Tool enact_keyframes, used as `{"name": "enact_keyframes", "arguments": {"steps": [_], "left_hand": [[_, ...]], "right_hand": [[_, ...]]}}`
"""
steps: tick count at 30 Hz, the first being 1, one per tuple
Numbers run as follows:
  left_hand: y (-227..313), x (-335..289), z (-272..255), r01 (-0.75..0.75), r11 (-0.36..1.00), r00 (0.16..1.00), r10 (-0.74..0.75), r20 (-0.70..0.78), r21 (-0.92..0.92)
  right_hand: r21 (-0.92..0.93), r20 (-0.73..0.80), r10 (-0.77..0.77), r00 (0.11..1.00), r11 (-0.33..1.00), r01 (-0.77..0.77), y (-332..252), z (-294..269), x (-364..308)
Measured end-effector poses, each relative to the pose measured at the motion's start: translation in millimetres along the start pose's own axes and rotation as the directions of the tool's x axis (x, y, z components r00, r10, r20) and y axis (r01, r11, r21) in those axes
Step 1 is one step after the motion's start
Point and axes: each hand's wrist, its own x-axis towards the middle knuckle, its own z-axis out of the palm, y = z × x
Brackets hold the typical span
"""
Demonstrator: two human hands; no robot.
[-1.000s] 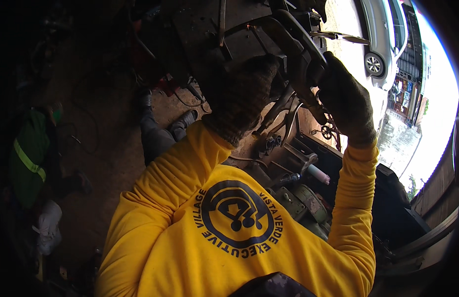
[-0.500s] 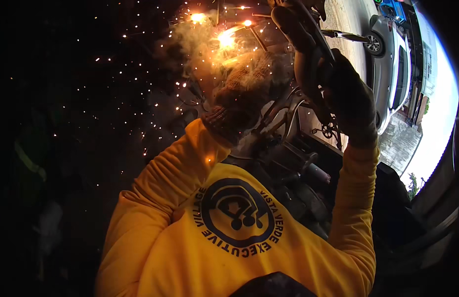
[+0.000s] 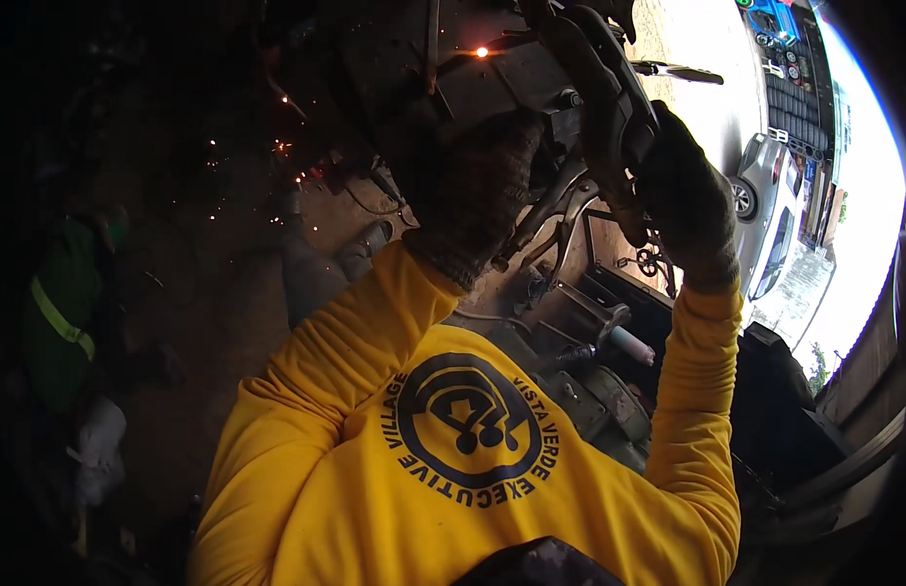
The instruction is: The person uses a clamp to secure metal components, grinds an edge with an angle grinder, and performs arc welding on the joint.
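Note:
My right hand [image 3: 689,200], in a dark knitted glove, is wrapped around a dark electrode holder [image 3: 601,122]. From its far end a thin welding rod [image 3: 505,43] points left, its tip glowing orange over a dark flat metal workpiece [image 3: 472,88]. My left hand [image 3: 477,190], in a brown knitted glove, is at the near edge of that metal, left of the holder. Its fingers are lost in shadow, so their grip does not show. Metal locking pliers [image 3: 560,213] sit between the hands, just below the holder.
A person in a green garment with a reflective stripe [image 3: 60,322] is at the left. Dim machinery [image 3: 594,391] lies below the pliers. Outside at right are a silver car [image 3: 765,210] and a blue vehicle [image 3: 773,21]. A few sparks [image 3: 282,146] glow on the left.
The bright arc, smoke and most sparks have gone, leaving a glowing rod tip. My hands have barely moved. The silver car outside has shifted lower in the picture.

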Motion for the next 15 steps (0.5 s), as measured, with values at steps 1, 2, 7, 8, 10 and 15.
{"name": "enact_keyframes", "arguments": {"steps": [1, 2, 7, 8, 10, 15], "left_hand": [[3, -2, 0, 0.004, 1.000, 1.000, -0.004, -0.002, 0.011], [5, -3, 1, 0.008, 1.000, 1.000, -0.008, -0.005, 0.022], [14, -5, 1, -0.056, 0.996, 0.998, 0.055, 0.022, 0.064], [17, -4, 1, -0.064, 0.996, 0.997, 0.061, 0.043, 0.062], [19, -5, 1, -0.120, 0.983, 0.993, 0.121, 0.005, 0.140], [19, -10, 1, 0.243, 0.962, 0.965, -0.228, 0.126, -0.121]], "right_hand": [[-0.018, -0.002, -0.014, 1.000, 1.000, 0.014, 0, 0, -1], [-0.036, -0.004, -0.029, 1.000, 0.999, 0.028, 0, 0, -3], [0.036, -0.055, 0.032, 0.998, 0.999, -0.030, 7, 1, -18], [0.038, -0.066, 0.052, 0.996, 0.998, -0.050, 8, 1, -22], [0.020, -0.118, 0.015, 0.993, 1.000, -0.013, 13, 2, -32], [0.014, -0.226, -0.082, 0.971, 0.996, 0.088, 29, 4, -55]]}}
